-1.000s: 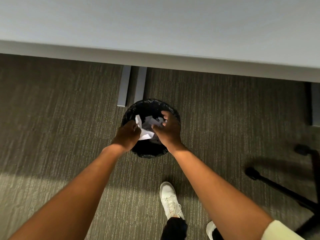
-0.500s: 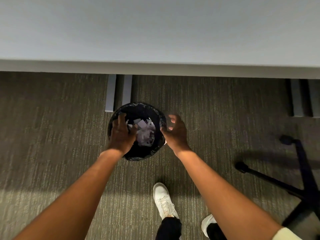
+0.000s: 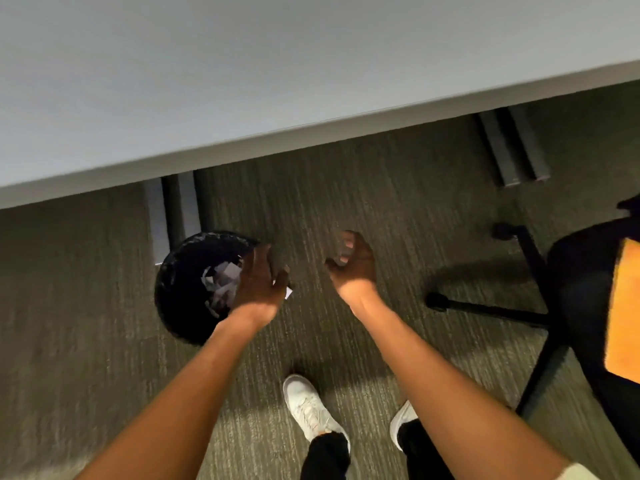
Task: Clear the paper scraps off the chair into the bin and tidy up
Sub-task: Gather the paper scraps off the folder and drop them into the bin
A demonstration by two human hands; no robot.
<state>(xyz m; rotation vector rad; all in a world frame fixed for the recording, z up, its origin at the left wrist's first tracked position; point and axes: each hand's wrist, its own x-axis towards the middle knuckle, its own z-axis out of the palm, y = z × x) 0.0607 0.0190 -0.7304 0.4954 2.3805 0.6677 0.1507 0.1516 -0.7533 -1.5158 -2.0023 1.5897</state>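
Both hands hang over the carpet with nothing in them. The left hand (image 3: 260, 285) is spread flat, fingers loosely extended, over the right edge of the black bin (image 3: 194, 289), which stands on the floor just below and to the left of it. White paper scraps (image 3: 221, 284) lie heaped inside the bin, right beside the left fingers. One small white scrap (image 3: 288, 292) shows at the thumb side of the left hand, outside the bin's rim; whether it lies on the carpet or is falling I cannot tell. The right hand (image 3: 351, 265) is apart from the left, palm turned up, fingers loosely curled and empty. Beyond both hands runs the grey worktop (image 3: 242, 81). Well to the right of the right hand stands the chair (image 3: 585, 299), black with an orange seat.
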